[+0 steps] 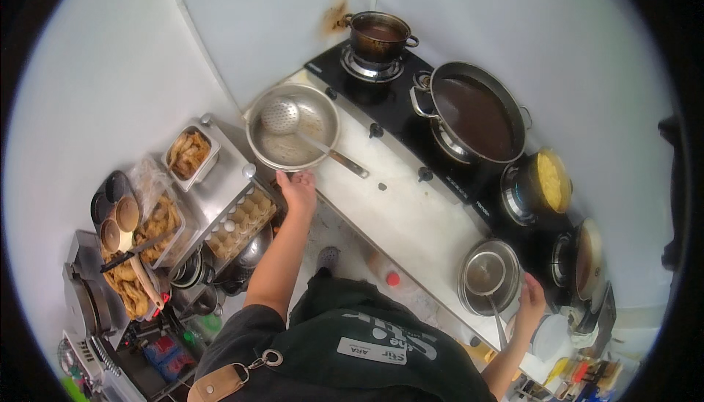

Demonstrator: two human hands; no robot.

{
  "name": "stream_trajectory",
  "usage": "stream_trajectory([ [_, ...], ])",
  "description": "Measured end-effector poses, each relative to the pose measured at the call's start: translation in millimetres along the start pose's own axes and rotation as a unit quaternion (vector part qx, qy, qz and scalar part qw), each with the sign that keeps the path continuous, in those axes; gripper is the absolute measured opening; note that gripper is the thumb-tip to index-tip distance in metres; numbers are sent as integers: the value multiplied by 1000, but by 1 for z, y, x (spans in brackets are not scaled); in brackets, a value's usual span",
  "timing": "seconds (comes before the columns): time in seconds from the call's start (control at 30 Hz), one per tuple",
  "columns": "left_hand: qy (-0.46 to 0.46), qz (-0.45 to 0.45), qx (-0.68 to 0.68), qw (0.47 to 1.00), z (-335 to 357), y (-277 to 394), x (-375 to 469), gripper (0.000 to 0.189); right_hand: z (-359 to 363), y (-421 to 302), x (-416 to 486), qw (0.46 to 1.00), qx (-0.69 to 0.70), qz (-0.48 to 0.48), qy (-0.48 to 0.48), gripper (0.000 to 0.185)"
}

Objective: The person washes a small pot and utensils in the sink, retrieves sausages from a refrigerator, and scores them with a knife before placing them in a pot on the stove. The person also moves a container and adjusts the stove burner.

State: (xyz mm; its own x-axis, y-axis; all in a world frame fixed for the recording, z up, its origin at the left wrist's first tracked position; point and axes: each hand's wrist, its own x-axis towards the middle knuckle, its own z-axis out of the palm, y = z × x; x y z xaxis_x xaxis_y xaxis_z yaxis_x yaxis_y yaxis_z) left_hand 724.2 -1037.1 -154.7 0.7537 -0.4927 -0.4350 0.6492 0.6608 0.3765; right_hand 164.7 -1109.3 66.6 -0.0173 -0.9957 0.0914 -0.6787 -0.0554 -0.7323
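Note:
My left hand [300,188] is at the near rim of a wide metal colander [324,107], palm up with its fingers apart; whether the fingertips touch the rim cannot be made out. Inside the colander lies the round perforated head of a skimmer [281,116], its long handle resting over the rim towards the white counter. At the right, my right hand [532,294] is beside a round metal bowl [467,294], fingers slightly bent and seemingly holding nothing. A fine-mesh strainer [484,273] sits in that bowl, and its handle points towards me.
Gas stoves [379,94] line the white counter [385,182]. They carry a small pot [379,33], a large pot of dark liquid [478,118] and a pan of yellow food [551,182]. Left are a metal container of fried food [190,154] and egg trays [242,220].

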Motion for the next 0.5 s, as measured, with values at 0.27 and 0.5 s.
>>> stream_trajectory([
  [0.27, -16, -118, 56, 991, -7, -43, -122, 66, 39, -40, 26, 994, 26, -56, -94, 26],
  [0.5, -48, -279, 88, 955, -1, -80, -176, 89, 89, -91, 37, 980, 52, -95, -166, 23],
])
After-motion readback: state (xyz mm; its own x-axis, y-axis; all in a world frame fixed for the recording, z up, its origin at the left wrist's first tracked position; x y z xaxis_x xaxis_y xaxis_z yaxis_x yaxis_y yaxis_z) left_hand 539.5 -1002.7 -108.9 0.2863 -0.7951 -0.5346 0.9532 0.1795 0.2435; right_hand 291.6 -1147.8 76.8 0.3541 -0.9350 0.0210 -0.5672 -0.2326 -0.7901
